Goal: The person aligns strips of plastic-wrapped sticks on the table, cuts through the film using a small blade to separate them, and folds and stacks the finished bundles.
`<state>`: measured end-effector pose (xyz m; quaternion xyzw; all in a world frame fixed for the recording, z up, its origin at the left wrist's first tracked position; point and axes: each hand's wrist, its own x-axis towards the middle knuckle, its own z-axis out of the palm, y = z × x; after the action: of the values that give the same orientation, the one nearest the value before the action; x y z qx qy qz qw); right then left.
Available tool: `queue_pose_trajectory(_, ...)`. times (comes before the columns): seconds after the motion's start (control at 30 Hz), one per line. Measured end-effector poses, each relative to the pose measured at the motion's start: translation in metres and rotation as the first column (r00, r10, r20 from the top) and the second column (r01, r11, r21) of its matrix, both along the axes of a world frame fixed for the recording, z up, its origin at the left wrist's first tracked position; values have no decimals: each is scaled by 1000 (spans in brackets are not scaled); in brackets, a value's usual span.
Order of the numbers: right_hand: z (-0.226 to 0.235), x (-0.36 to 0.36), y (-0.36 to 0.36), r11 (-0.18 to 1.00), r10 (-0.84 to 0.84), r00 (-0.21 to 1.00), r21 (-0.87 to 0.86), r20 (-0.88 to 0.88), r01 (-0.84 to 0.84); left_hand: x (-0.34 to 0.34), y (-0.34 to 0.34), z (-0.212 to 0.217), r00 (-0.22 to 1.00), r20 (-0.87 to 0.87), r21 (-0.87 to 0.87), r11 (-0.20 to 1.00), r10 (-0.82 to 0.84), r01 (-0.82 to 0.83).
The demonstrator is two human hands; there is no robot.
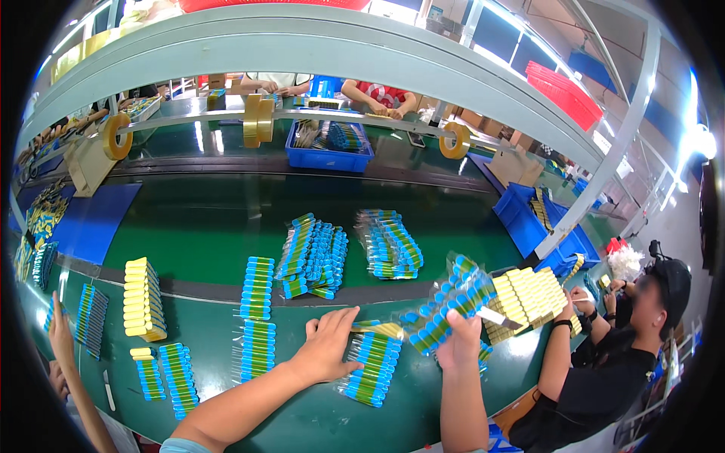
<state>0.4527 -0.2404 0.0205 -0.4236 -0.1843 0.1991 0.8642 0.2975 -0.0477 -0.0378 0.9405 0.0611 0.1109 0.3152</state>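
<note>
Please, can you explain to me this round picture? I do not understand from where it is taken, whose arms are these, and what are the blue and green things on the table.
The single picture comes from a wide fisheye camera on a person's head, looking down, so straight edges bend. The two forearms from the lower edge are that person's own. The left hand rests on a clear bag of blue and green tubes lying on the green table. The right hand holds up another such clear packet of tubes. More packets and yellow stacks lie around. A blue bin stands farther back. At the right sits a co-worker; others work across the table.
</note>
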Motion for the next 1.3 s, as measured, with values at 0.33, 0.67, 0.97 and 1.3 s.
queue_pose_trajectory(0.33,42,38,56,993,21,997,-114,73,-13,-11,-3,-6,959,170,204,961,-225,189)
queue_pose_trajectory(0.67,121,75,39,978,-27,996,210,85,9,-12,-10,-24,947,179,230,947,-267,223)
queue_pose_trajectory(0.97,99,6,2,984,-76,975,176,209,39,-10,-1,-3,864,404,300,936,-302,187)
queue_pose_trajectory(1.3,91,-41,10,996,84,995,-2,45,-84,-31,-9,119,608,756,-619,569,243,542)
